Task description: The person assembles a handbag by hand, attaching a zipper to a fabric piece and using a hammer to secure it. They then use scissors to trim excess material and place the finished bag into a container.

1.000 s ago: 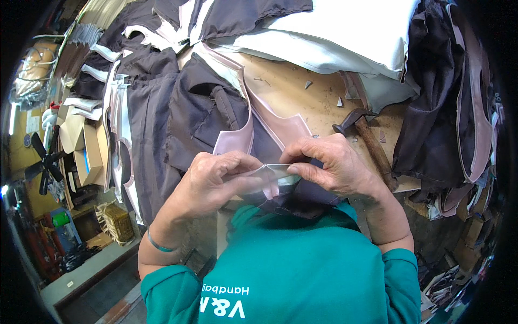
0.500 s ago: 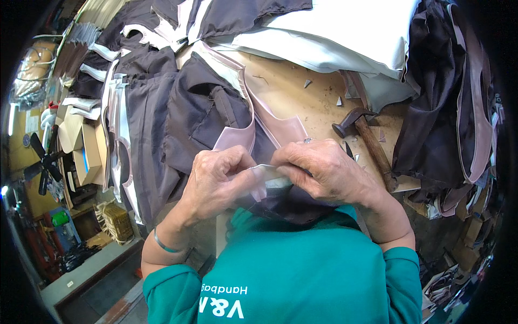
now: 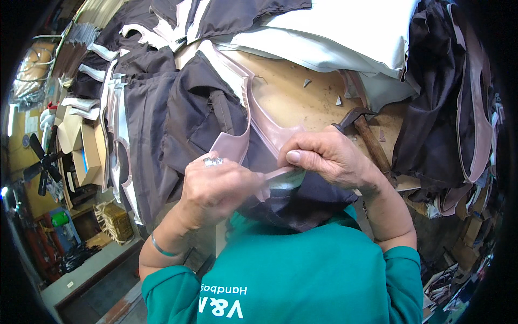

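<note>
Close in front of my chest, a pink leather edge point(image 3: 278, 174) with a pale underside stretches between my two hands. My left hand point(image 3: 216, 188), a ring on one finger, is closed on its left end, slightly blurred. My right hand point(image 3: 326, 159) pinches the other end between thumb and curled fingers. The edge belongs to a bag piece with dark brown lining cloth point(image 3: 313, 197), which hangs over my lap. Just beyond my hands a pink leather flap point(image 3: 232, 144) and a longer pink band point(image 3: 270, 129) rise from the dark cloth. My fingertips partly hide the edge.
A hammer point(image 3: 375, 148) with a wooden handle lies right of my right hand. Small grey scraps point(image 3: 307, 82) dot the tan tabletop point(image 3: 280, 70). Dark lined pieces point(image 3: 145, 102) pile up at left, white sheets point(image 3: 345, 38) at the back, and more dark cloth point(image 3: 429, 102) at right.
My left hand has turned over, its back and ring now showing. My right hand has shifted slightly right and up, its thumb now on top. The pink edge between them looks tauter.
</note>
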A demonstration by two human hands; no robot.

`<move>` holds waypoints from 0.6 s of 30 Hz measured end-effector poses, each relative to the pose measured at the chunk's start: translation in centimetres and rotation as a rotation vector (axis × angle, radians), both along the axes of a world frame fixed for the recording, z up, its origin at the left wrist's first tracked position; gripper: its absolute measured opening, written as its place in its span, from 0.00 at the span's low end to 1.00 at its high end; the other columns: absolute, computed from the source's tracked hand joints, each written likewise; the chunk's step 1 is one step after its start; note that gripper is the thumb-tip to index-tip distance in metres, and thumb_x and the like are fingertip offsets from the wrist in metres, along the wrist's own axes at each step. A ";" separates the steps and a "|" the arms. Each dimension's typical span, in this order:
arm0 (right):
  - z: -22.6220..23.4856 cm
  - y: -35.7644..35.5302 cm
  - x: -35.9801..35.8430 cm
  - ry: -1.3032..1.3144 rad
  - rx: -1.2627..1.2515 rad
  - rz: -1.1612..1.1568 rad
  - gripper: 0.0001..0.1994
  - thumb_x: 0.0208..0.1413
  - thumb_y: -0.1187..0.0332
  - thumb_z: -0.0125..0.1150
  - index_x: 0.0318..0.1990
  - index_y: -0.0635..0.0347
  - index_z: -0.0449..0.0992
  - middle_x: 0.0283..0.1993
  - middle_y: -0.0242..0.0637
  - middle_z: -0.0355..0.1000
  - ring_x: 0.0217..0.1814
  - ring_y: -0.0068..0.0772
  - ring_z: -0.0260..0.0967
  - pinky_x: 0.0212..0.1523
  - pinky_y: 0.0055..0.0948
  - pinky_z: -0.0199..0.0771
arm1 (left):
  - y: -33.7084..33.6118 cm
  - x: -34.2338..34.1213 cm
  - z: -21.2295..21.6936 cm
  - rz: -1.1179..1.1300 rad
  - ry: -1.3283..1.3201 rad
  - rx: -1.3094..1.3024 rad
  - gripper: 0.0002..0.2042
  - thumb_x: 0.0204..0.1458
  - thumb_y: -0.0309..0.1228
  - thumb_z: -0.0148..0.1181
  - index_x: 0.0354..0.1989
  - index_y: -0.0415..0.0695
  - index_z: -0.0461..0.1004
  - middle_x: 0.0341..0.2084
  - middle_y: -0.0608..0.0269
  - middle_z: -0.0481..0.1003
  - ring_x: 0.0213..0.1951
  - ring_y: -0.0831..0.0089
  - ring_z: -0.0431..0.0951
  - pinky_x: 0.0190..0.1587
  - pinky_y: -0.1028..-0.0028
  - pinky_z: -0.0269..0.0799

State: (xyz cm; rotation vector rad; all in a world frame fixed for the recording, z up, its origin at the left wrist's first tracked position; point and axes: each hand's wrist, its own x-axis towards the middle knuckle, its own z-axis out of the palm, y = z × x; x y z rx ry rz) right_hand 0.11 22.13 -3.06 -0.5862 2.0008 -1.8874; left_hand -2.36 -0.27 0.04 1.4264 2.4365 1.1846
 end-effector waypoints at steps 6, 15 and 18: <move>-0.2 -0.3 -0.1 0.120 0.131 0.099 0.08 0.54 0.66 0.54 0.30 0.61 0.74 0.24 0.39 0.71 0.26 0.35 0.69 0.28 0.27 0.67 | 0.1 0.4 0.0 -0.030 0.160 -0.049 0.10 0.30 0.24 0.61 0.26 0.48 0.76 0.20 0.72 0.75 0.17 0.80 0.71 0.18 0.79 0.60; -0.4 -1.2 0.6 0.205 0.234 0.072 0.08 0.51 0.67 0.54 0.27 0.62 0.70 0.21 0.44 0.67 0.26 0.48 0.66 0.29 0.38 0.64 | 0.6 0.7 -0.5 -0.026 0.167 -0.017 0.09 0.31 0.25 0.63 0.25 0.46 0.76 0.17 0.71 0.74 0.16 0.79 0.70 0.17 0.80 0.61; -0.3 -0.8 0.5 0.223 0.279 0.143 0.07 0.52 0.65 0.54 0.30 0.59 0.72 0.24 0.40 0.68 0.28 0.45 0.66 0.34 0.36 0.65 | 0.6 0.8 -0.8 -0.028 0.145 0.020 0.08 0.31 0.26 0.64 0.24 0.45 0.76 0.17 0.70 0.73 0.16 0.79 0.70 0.18 0.80 0.63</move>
